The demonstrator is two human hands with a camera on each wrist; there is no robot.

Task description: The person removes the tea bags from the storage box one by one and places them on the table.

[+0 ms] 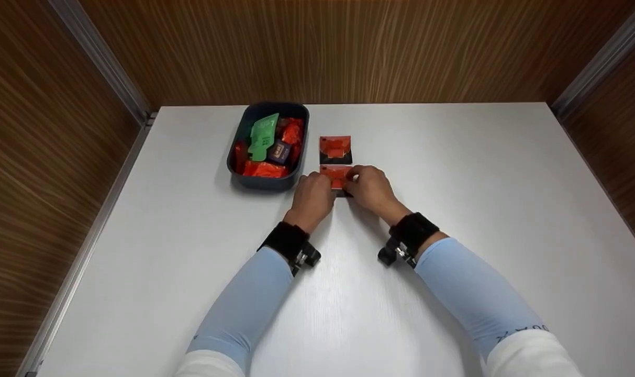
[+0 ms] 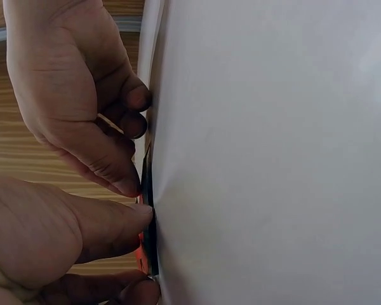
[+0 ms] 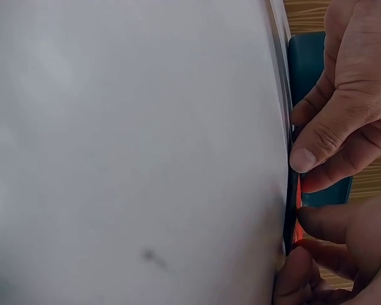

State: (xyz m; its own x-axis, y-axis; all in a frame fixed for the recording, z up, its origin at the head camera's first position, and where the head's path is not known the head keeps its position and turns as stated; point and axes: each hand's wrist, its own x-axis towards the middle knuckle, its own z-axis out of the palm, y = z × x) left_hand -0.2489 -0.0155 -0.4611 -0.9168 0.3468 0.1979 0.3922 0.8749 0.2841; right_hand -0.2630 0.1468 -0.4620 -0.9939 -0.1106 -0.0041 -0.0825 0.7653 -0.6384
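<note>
A small flat red-and-black square packet (image 1: 334,175) lies on the white table between the two hands. My left hand (image 1: 313,199) grips its left side, and the fingers cover that edge. At the opposite side, my right hand (image 1: 372,188) pinches it with bent fingers. The left wrist view shows the packet (image 2: 150,241) edge-on, low against the tabletop, with the left thumb on its near edge. A second packet (image 1: 336,150) of the same look lies directly beyond it, nearly lined up with it.
A dark oval-cornered box (image 1: 265,181) stands left of the packets, close to the left hand. Inside are red wrapped pieces (image 1: 265,169), a green packet (image 1: 264,133) and a dark purple packet (image 1: 279,152). Wood-grain panels (image 1: 348,52) bound the table.
</note>
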